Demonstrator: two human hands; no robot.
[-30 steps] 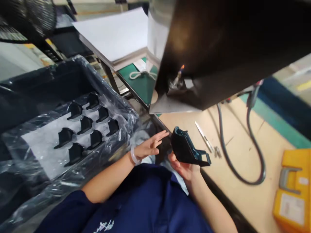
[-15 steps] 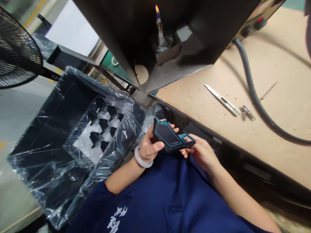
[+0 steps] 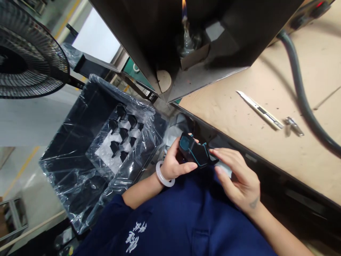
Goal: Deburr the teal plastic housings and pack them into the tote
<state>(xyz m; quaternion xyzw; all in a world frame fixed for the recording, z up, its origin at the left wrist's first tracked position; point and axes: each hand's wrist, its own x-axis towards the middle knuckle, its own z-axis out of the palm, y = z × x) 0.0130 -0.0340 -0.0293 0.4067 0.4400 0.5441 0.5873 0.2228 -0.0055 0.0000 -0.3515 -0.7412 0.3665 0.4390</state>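
My left hand (image 3: 176,161) grips a black plastic part (image 3: 195,151) with teal lines along its edges, in front of my dark blue shirt. The thumb lies along the near side and the other fingers go behind it. A white bangle (image 3: 163,174) circles that wrist. My right hand (image 3: 239,177) is at the right end of the part, thumb and fingers stretched out and apart. Its fingertips are close to that end; whether they touch it I cannot tell. A pale patch shows between its thumb and fingers, too unclear to name.
Left, a plastic-lined bin (image 3: 66,142) holds several black parts (image 3: 124,135) on a white sheet. A flame (image 3: 184,9) burns on a lamp (image 3: 188,42) inside a dark metal enclosure (image 3: 213,80). A utility knife (image 3: 259,109) and thick hose (image 3: 299,78) lie on the workbench (image 3: 221,110). A fan (image 3: 34,57) stands left.
The black part has turned in my left hand, showing its rounded teal end. My right hand has come off its end and spread, palm turned inward. The view has shifted left.
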